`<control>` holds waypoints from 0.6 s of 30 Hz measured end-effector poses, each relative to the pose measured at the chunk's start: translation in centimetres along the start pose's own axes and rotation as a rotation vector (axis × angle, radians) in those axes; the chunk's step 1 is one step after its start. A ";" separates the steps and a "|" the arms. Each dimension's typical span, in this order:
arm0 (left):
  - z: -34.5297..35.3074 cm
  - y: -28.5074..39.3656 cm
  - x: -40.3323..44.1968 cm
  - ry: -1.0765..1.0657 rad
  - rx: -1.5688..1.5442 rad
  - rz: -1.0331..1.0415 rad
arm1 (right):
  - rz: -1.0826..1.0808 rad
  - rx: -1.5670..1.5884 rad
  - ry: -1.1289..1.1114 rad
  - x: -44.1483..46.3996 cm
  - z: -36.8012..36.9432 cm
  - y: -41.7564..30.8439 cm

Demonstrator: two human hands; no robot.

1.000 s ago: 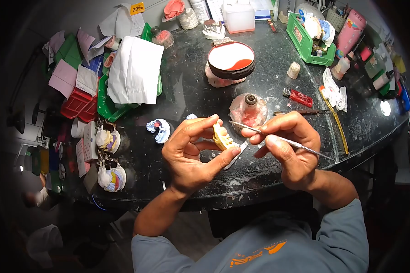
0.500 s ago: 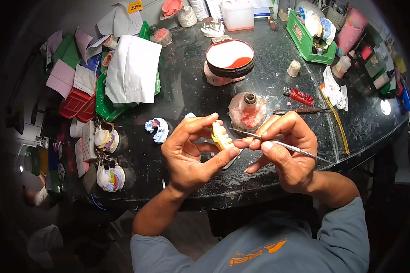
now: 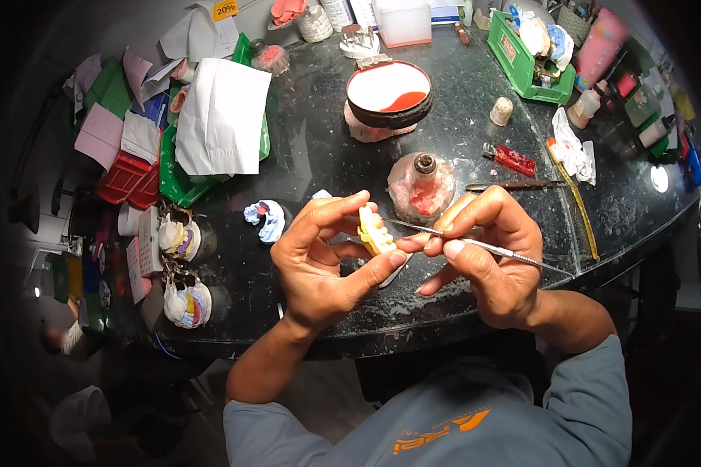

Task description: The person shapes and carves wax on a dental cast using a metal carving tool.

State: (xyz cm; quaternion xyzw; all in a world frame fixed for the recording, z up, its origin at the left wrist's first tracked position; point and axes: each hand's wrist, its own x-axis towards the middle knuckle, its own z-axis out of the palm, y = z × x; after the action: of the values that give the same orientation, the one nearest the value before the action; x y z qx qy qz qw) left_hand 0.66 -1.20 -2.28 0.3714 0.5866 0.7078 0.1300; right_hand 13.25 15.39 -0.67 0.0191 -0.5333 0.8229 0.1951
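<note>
Between its thumb and fingertips my left hand (image 3: 323,253) grips a yellow dental model (image 3: 375,233) with a row of teeth. My right hand (image 3: 494,253) pinches a thin metal tool (image 3: 494,249) like a pen; the tool's tip points left, at or very near the model's upper right side, and whether it touches cannot be told. Beyond the hands stands a glass burner (image 3: 422,187) with a metal neck and pink stuff inside. A blue-white dental impression (image 3: 265,221) lies left of my left hand. Part of another pale metal tool (image 3: 396,271) shows on the bench under the hands.
A round dish (image 3: 389,89) with red liquid stands farther back. Two articulated models (image 3: 187,303) sit at the left, near a green tray (image 3: 181,183) under white paper (image 3: 224,117). To the right are a red lighter (image 3: 514,159), a knife (image 3: 518,185), a yellow brush (image 3: 575,206) and a green bin (image 3: 518,70).
The tool tip has come closer to the yellow model. My right hand's lower fingers have spread downward and left. The whole view has shifted slightly, moving the bench items left and up.
</note>
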 end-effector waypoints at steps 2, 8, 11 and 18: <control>0.0 0.1 0.0 0.000 0.005 0.006 | -0.001 -0.004 0.002 0.0 0.0 0.0; 0.0 0.1 0.0 0.001 -0.002 -0.015 | -0.009 -0.003 -0.005 0.0 0.0 0.1; -0.1 0.0 0.0 -0.002 0.004 -0.010 | -0.007 -0.006 -0.005 0.0 0.0 0.0; -0.1 0.0 0.0 -0.005 0.034 0.019 | 0.011 -0.014 0.001 0.0 0.1 0.0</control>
State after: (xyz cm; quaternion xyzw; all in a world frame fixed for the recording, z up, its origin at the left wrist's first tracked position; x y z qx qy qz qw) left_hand 0.59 -1.24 -2.24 0.3811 0.5945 0.6981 0.1186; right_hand 13.20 15.35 -0.62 0.0144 -0.5392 0.8201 0.1910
